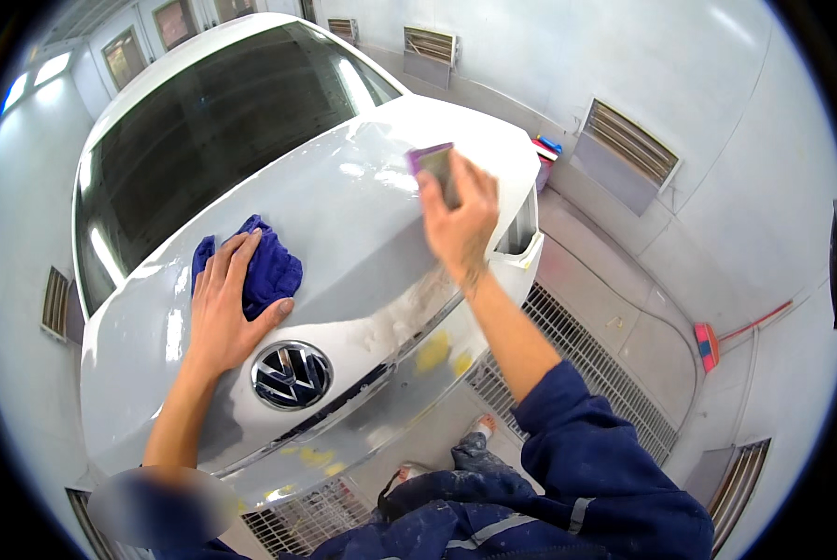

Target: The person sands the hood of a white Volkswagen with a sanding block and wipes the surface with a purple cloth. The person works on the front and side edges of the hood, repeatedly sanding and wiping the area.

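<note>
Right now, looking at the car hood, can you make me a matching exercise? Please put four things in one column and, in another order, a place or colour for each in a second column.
Things:
1. cloth
2. sanding block
3. emblem
4. floor grate

Places or colours:
A. on the ground, right of the car
B. dark blue, under the left hand on the hood
C. round and chrome, at the front edge of the hood
D. purple-edged, pressed on the hood by the right hand

Pairs: 1-B, 2-D, 3-C, 4-A
</note>
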A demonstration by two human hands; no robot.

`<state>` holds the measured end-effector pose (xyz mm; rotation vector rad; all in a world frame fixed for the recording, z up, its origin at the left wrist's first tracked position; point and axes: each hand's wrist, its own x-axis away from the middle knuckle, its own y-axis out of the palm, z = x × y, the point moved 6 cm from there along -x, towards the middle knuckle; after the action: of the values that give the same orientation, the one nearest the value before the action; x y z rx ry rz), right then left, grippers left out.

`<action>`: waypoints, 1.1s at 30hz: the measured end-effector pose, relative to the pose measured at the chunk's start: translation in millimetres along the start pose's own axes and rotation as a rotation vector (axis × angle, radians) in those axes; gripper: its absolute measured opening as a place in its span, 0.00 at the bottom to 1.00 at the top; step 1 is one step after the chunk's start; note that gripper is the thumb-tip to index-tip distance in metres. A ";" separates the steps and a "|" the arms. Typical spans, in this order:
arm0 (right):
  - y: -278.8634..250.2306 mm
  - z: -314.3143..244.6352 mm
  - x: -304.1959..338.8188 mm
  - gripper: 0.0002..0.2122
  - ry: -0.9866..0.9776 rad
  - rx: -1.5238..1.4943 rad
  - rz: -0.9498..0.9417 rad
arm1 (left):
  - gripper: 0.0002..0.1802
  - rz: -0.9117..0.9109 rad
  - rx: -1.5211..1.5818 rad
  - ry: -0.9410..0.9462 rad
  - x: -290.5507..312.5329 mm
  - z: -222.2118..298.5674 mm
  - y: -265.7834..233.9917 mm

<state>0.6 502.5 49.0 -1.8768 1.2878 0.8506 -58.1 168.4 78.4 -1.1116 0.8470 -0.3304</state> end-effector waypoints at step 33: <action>-51.5 -32.2 132.8 0.20 0.076 0.131 -0.135 | 0.47 -0.009 0.013 -0.012 2.2 1.0 -1.8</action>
<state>92.2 424.1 -33.4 -1.8828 1.2163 0.6158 -55.7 166.9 79.3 -1.1042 0.8285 -0.3360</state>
